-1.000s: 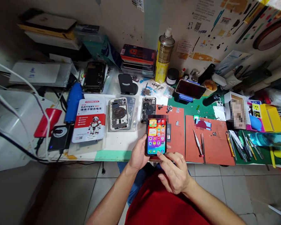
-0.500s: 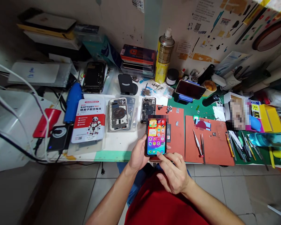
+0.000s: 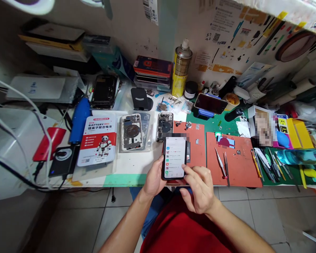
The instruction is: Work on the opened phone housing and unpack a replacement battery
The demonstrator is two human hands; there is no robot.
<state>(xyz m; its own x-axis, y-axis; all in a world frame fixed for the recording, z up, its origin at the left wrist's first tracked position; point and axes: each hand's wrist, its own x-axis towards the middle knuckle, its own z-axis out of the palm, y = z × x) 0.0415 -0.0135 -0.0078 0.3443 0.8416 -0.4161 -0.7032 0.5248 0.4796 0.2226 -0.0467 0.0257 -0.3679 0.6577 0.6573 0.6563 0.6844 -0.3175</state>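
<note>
A lit smartphone (image 3: 175, 158) is held upright at the table's front edge, its screen showing a white list with small coloured icons. My left hand (image 3: 155, 177) grips it by its left side and lower edge. My right hand (image 3: 198, 186) holds nothing; its fingers are apart and the index fingertip is at the lower right of the screen. Behind the phone lies an opened phone body (image 3: 165, 123), with another opened phone body (image 3: 132, 131) to its left on a clear plastic tray.
Tweezers (image 3: 225, 167) and a screwdriver (image 3: 219, 162) lie on the red mat (image 3: 242, 172). A battery box (image 3: 97, 138) and a blue tool (image 3: 79, 121) are at the left. A spray can (image 3: 181, 68) and a propped phone (image 3: 210, 103) stand behind.
The phone's screen has gone from colourful app icons to a white list. My right fingertip has moved slightly up and right, from the screen's bottom to its lower right.
</note>
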